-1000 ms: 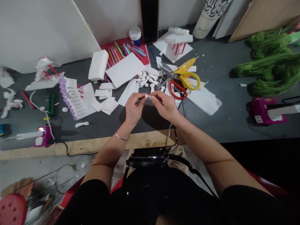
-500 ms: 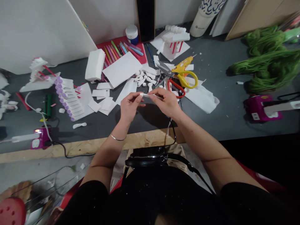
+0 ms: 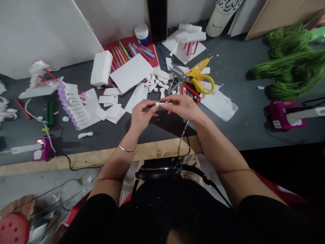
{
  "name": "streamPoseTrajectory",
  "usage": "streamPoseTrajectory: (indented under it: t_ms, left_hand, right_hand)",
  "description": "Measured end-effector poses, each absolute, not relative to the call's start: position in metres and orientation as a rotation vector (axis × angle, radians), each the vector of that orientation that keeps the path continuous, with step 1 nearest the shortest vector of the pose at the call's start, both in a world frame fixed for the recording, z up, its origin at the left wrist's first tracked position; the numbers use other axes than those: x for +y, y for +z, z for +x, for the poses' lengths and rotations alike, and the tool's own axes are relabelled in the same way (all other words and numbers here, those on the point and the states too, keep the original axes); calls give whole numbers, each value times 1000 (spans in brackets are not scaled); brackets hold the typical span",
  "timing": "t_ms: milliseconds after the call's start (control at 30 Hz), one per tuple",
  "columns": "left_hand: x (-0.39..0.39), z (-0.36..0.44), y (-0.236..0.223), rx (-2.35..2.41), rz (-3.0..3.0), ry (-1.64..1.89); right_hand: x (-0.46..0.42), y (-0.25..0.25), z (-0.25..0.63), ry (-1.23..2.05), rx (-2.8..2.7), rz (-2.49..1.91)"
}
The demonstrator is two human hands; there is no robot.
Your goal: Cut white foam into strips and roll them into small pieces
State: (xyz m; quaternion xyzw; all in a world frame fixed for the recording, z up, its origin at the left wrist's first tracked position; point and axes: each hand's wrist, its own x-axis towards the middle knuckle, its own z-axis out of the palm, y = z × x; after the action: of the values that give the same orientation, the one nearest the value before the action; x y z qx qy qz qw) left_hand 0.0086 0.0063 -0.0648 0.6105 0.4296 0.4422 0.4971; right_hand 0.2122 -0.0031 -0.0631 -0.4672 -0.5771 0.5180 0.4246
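Above the near part of the grey table, a small white strip (image 3: 159,104) is pinched between my two hands. My left hand (image 3: 142,114) grips its left end with thumb and fingertips. Its other end sits in the fingertips of my right hand (image 3: 182,107), which hides part of it. Just beyond my hands lies a heap of small white shaped pieces (image 3: 155,82). Scissors with one yellow and one red handle (image 3: 203,83) rest behind my right hand, against a yellow glue gun (image 3: 198,68). Flat white pieces (image 3: 115,111) are scattered left of my left hand.
Coloured markers (image 3: 124,54) lie on a red sheet by a white-lidded jar (image 3: 142,34). White models stand at left (image 3: 76,106) and back (image 3: 191,37). Green yarn (image 3: 286,67) and a purple device (image 3: 284,115) are at right. A cable (image 3: 188,142) hangs over the wooden edge.
Both hands still hold the white strip. My fingers have drawn closer together along it, so less of it shows, and my right hand has shifted slightly. The view has moved a little.
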Motion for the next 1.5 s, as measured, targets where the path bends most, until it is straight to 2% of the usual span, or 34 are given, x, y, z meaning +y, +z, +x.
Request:
streamPoseTrajectory:
  t_ms: [333, 667, 1200, 1500]
  left_hand:
    - [10, 7, -69, 1069, 1042, 981]
    - [11, 2, -71, 945, 891, 911]
    - [7, 6, -70, 1040, 1077, 960]
    - [6, 9, -75, 1141, 1291, 1071]
  right_hand:
    - [-9, -62, 206, 994, -1616, -1182]
    - [-9, -60, 208, 1142, -1523, -1195]
    - [-3, -70, 212, 1163, -1487, -1223]
    - [-11, -63, 202, 964, -1570, -1349]
